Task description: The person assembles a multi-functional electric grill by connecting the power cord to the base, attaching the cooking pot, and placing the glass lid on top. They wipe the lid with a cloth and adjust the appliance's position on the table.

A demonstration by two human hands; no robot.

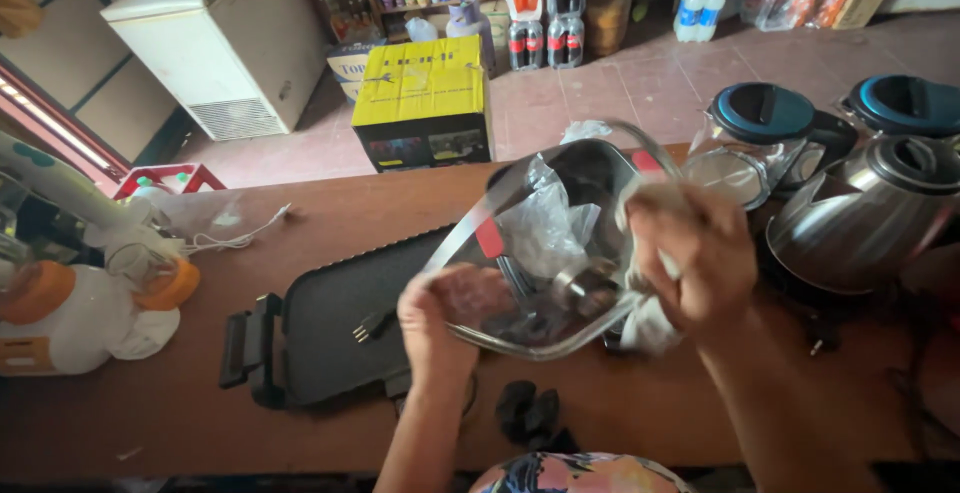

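Above the counter (pixel 200 423), both hands tilt a glass jug (pixel 545 243) mouth-upward.

Small shop, wooden counter (pixel 200 423) of kettles (pixel 860 218), chest freezer (pixel 215 38), shelves of bottled drinks (pixel 545 13)

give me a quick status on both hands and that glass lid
Left hand grips the glass lid at its lower rim. Right hand presses a white cloth on its right edge. Lid tilted above the black griddle; kettles close right.
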